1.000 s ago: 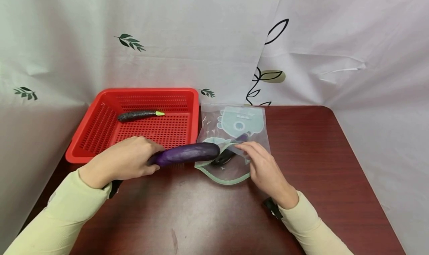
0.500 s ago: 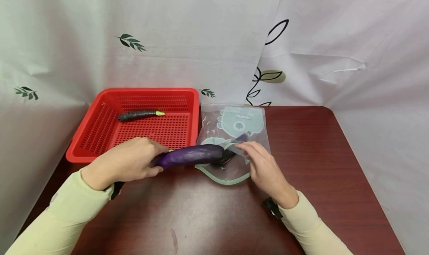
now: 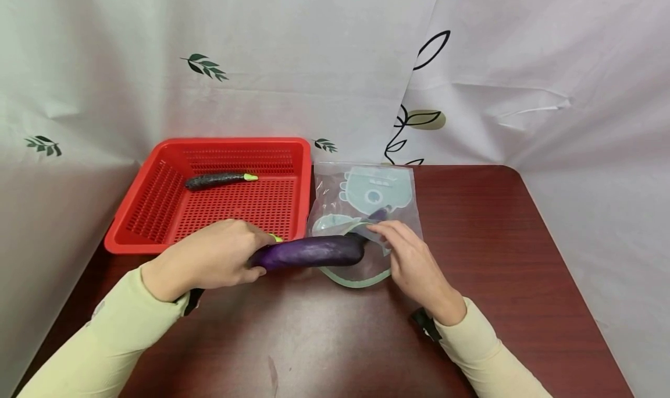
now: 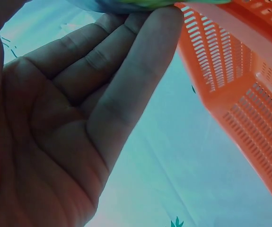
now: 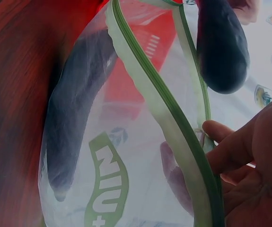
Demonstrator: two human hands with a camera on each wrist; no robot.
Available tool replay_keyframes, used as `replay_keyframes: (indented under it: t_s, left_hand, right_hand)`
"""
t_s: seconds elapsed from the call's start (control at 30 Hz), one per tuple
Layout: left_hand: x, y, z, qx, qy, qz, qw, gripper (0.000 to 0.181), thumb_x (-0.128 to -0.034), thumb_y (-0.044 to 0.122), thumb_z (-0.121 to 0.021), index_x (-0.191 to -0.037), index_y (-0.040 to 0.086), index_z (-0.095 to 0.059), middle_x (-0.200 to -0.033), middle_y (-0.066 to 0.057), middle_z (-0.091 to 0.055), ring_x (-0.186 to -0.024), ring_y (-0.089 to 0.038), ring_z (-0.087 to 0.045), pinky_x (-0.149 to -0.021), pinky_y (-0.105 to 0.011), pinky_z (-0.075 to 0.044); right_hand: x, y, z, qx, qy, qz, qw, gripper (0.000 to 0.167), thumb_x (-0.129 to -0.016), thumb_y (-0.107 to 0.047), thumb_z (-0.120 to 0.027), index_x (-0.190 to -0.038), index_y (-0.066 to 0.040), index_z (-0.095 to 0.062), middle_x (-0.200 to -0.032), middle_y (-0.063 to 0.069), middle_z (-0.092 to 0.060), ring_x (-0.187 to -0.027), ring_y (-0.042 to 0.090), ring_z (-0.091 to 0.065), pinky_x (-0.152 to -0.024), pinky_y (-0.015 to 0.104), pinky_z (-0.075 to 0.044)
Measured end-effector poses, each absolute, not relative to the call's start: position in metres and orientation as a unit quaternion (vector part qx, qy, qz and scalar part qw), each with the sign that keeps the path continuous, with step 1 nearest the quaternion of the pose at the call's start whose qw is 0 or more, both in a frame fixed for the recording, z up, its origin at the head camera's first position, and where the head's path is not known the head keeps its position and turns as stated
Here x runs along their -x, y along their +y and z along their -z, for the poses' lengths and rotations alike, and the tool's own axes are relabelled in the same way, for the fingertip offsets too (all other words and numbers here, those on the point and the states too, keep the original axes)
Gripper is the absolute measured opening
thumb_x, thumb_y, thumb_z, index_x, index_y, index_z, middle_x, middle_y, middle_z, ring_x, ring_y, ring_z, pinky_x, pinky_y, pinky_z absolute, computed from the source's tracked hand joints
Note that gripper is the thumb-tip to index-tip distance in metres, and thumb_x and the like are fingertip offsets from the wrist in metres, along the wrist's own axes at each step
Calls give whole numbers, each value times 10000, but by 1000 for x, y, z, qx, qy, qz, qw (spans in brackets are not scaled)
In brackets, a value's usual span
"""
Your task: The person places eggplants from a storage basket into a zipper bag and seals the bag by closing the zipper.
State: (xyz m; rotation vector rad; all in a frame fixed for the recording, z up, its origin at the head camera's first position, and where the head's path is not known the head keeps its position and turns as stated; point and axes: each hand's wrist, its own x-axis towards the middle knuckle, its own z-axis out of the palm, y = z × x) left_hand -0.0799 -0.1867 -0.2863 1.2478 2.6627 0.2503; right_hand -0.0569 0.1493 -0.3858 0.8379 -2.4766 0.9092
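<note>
My left hand (image 3: 211,257) grips a long purple eggplant (image 3: 314,251) by its green stem end, thumb below. The eggplant lies nearly level, its dark rounded end over the mouth of a clear zip bag (image 3: 327,197). With thumb and fingertips, my right hand (image 3: 416,264) pinches the bag's upper lip and holds it raised. In the right wrist view, another dark eggplant (image 5: 79,109) lies inside the bag, and the held eggplant's end hangs beside the green zip strip (image 5: 154,85). Only the stem end of the held eggplant shows along the left wrist view's top edge.
A red perforated plastic basket (image 3: 309,182) stands at the back left, with one dark, green-stemmed eggplant (image 3: 217,181) in it. Everything rests on a brown wooden table (image 3: 487,229). Behind hangs a white curtain (image 3: 262,66) with leaf prints.
My left hand has moved the eggplant to the right and slightly nearer, so its rounded end reaches further across the bag's mouth. My right hand stays in place on the bag's lip.
</note>
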Motion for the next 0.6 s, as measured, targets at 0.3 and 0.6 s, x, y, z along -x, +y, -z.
replay_keyframes:
  t_s: [0.3,0.6]
  left_hand:
    - [76,-177,289,-432,894,-73,96,208,-778,180,-819,-919,103,-687,-763,96,-615,-620,-34,-504,-588,-317,-464]
    - [73,-168,291,-431,894,-73,101,206,-776,197,-821,-835,140,-631,-701,114,-544,-593,-43,-467,-560,-297,-424]
  right_hand:
    - [55,149,384,-292,-881,-327,175,512,-850,209,-501,-1275,-40,-638,-1214,68,-625,-953,167,-578,-778,317,-537]
    - [55,148,385,-295,-879,-331,177,483,-864,189,-514,-1272,-36,-640,-1209,63,-629,-1007,178,-583,-806,328,-532]
